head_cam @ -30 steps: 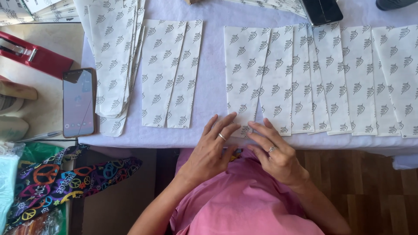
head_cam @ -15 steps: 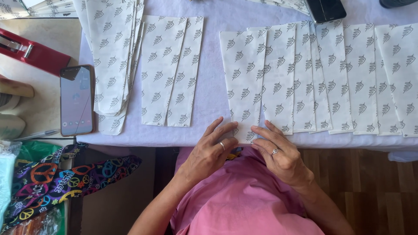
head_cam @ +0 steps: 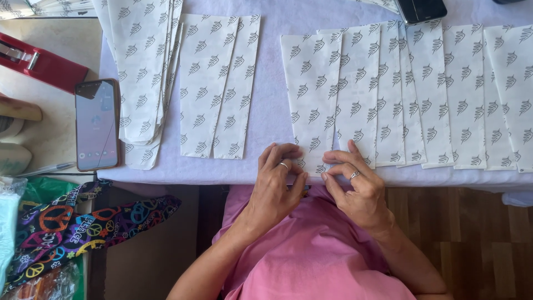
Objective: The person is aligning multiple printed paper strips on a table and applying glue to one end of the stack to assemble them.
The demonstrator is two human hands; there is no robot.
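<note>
Since a second ago both of my hands have slid a little up the near end of the long white printed paper bag [head_cam: 311, 94], the leftmost of the overlapping row; that row and all else on the cloth lie where they lay

Far to the left of my fingers I see a red stapler [head_cam: 39, 62] on a beige counter [head_cam: 55, 133], and nearer to them a dark smartphone in a brown case [head_cam: 96, 124] lying face up. Next comes a fanned stack of white printed paper bags [head_cam: 141, 72], and beside it, just left of my left fingertips, a pair of the same bags [head_cam: 219, 83] lying flat on the pale lilac tablecloth [head_cam: 272, 83]

My left hand [head_cam: 277, 180] has its fingers curled, tips pressing on the bag's bottom left corner at the table edge; a ring shows on one finger. My right hand [head_cam: 355, 186], also ringed, pinches the same bottom edge between thumb and forefinger, touching the bag just beside the left fingertips. Both hands grip that one bag

To the right of my fingers the overlapping row of white printed bags [head_cam: 444, 89] runs to the frame edge. Beyond my fingers, at the top, lies a black phone [head_cam: 425, 8]
</note>
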